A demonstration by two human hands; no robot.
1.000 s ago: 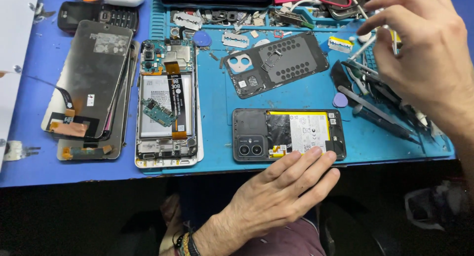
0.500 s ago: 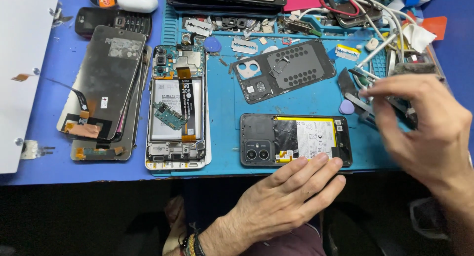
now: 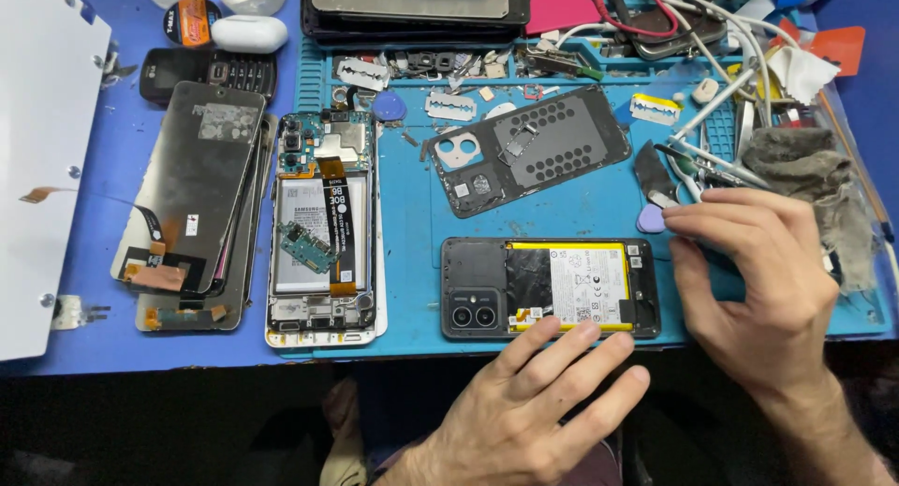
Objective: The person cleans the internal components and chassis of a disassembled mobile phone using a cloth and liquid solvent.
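An opened black phone (image 3: 548,287) with a yellow-edged battery (image 3: 581,285) lies on the blue work mat (image 3: 412,214), near its front edge. My left hand (image 3: 534,402) rests there with fingers spread, the fingertips touching the phone's lower edge. My right hand (image 3: 758,280) hovers just right of the phone, thumb and forefinger pinched together beside a purple pick (image 3: 649,221) and below metal tweezers (image 3: 712,168). Whether something thin sits in that pinch is unclear.
A black perforated inner cover (image 3: 538,144) lies behind the phone. A white-framed opened phone (image 3: 323,228) and stacked screens (image 3: 192,191) lie to the left. Razor blades (image 3: 449,105), cables, a grey rag (image 3: 810,168) and a white panel (image 3: 37,168) surround the mat.
My right hand has come down from the tools at the far right to the space beside the black phone's right end. My left hand has stayed at the phone's lower edge.
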